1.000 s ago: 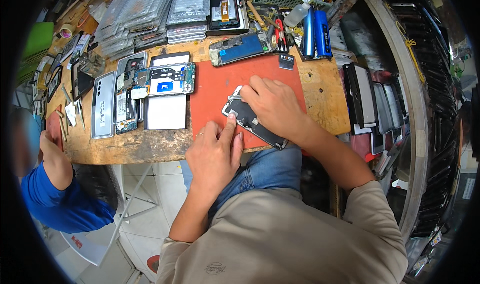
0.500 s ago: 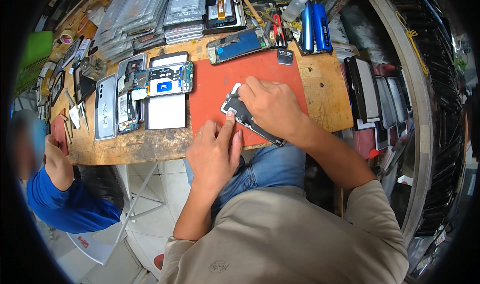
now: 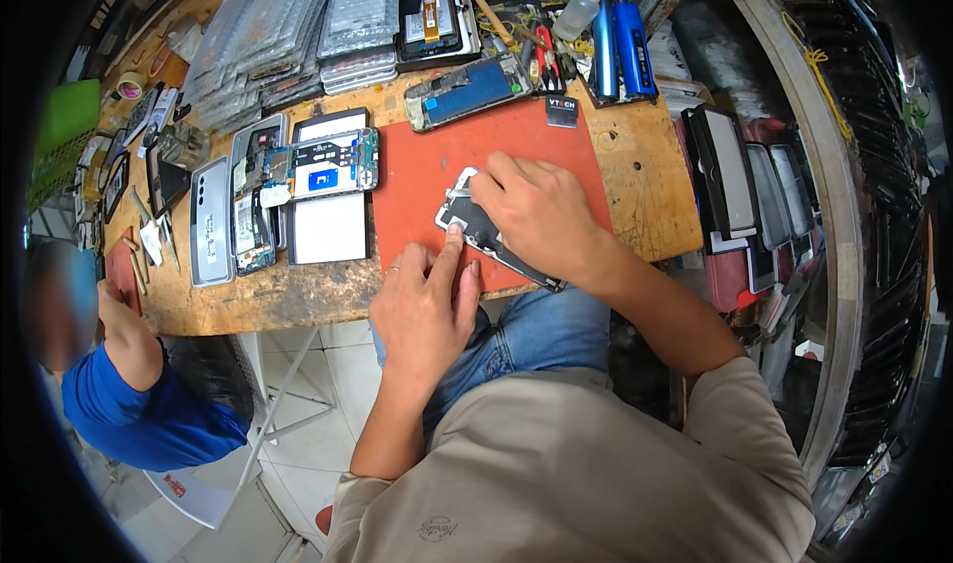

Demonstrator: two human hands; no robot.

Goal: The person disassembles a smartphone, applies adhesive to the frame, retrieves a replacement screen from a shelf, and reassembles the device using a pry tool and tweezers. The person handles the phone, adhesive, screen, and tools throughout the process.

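Uneven pressure could be risking a slip or bend in the phone panel [image 3: 486, 233], because its lower end is reaching the front edge of the bench [image 3: 645, 206] and perhaps getting little support there. The panel is lying aslant on the red mat [image 3: 417, 176], between the hands: the left hand [image 3: 422, 295], loosely open, is resting its index fingertip on the upper left end, while the right hand [image 3: 541, 206] is curling over the far side, its grip hidden from view.

Red mat [image 3: 415, 188] on wooden bench [image 3: 647, 194]
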